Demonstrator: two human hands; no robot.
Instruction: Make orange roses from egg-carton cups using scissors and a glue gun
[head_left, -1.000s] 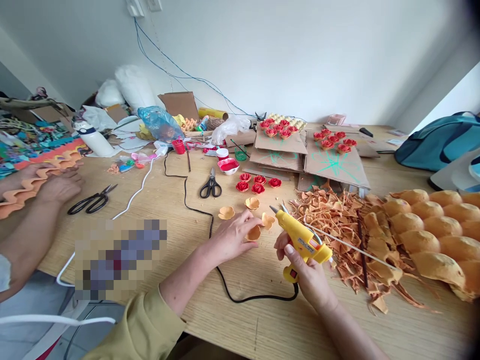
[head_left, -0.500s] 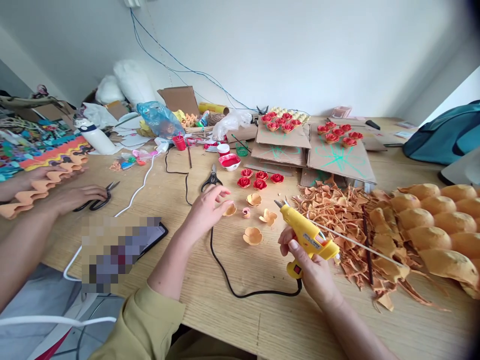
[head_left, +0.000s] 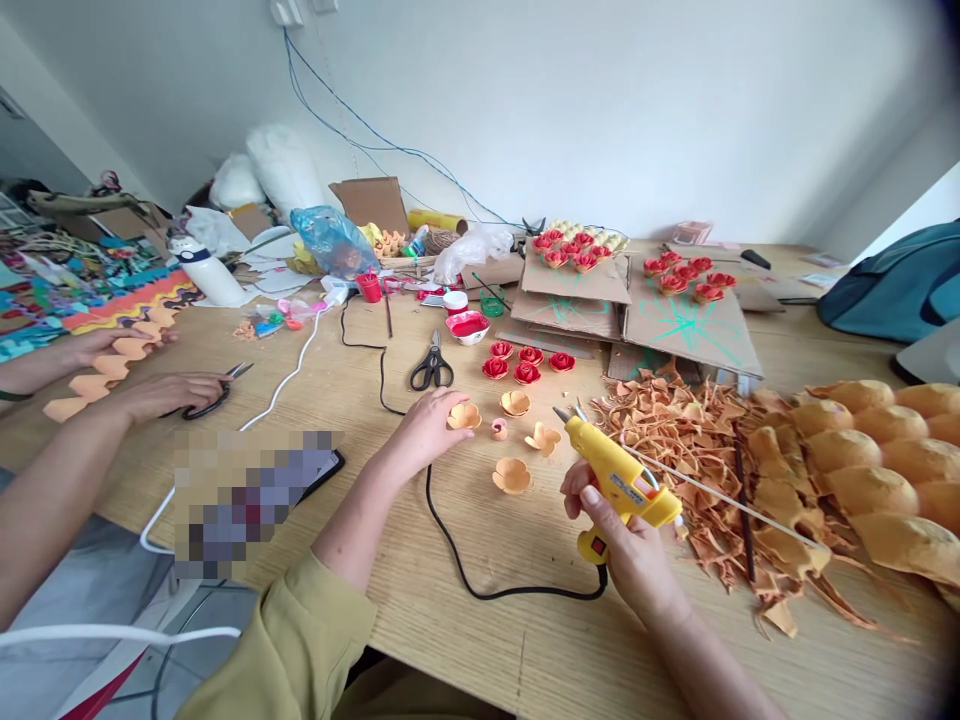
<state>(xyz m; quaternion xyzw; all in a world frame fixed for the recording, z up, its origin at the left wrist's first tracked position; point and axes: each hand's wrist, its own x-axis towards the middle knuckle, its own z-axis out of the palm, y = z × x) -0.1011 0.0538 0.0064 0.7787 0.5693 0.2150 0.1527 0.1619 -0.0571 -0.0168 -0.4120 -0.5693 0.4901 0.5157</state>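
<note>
My left hand (head_left: 427, 432) has its thumb and fingers closed around the near side of a small orange petalled cup (head_left: 464, 416), seemingly cut from egg carton, at table level. In my right hand (head_left: 626, 535) is a yellow hot glue gun (head_left: 619, 470), its nozzle pointing up and left, a long glue stick (head_left: 739, 505) trailing from its back. Between the hands lie a second petalled cup (head_left: 515, 403), a small curled piece (head_left: 499, 429), a flatter flower shape (head_left: 543, 438) and a wider cup (head_left: 512, 476).
Several red paper roses (head_left: 526, 373) sit behind the cups, beside black scissors (head_left: 431, 365) and a red paint dish (head_left: 467, 326). Orange scraps (head_left: 675, 430) and an egg carton (head_left: 877, 450) lie right. A co-worker's hand (head_left: 176, 393) rests on scissors at left. The glue gun's black cord (head_left: 487, 595) loops in front.
My left hand has lowered and its fingers have come around the orange petalled cup. The right hand holds the glue gun almost still. The view has shifted slightly.
</note>
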